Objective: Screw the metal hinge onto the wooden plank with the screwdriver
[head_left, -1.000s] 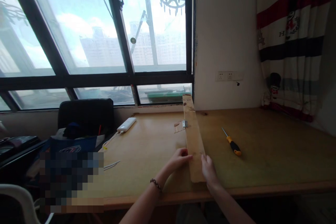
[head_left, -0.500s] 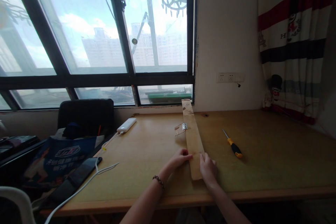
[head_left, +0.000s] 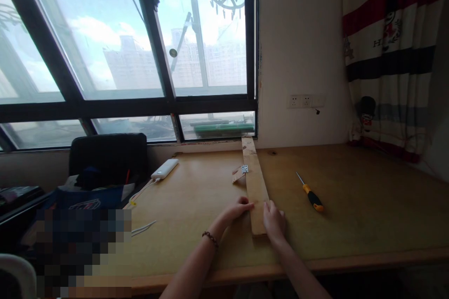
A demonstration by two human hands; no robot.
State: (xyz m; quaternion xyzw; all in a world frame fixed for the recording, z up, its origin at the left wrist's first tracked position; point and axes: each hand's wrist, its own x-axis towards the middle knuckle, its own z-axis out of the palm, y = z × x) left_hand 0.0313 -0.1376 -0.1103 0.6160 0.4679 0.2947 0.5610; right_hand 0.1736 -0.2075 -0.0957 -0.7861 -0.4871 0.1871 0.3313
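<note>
A bright, dark-framed window (head_left: 126, 56) stands left of a pale wall (head_left: 298, 46) and striped curtain (head_left: 391, 63).

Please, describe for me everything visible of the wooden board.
The board is long, narrow and light brown, apparently wood, with dark marks toward its far end. A silvery, hinge-like plate sits at its left edge, beside a small brown flap. It points forward over the table; whether it rests there is unclear. The left hand and right hand hold opposite edges at the near end.

Daylight reaches me through the bright window (head_left: 206, 51). The worktop (head_left: 199, 177) shows glare near its far left corner and dims toward its right edge; pixelation masks its near left corner.
</note>
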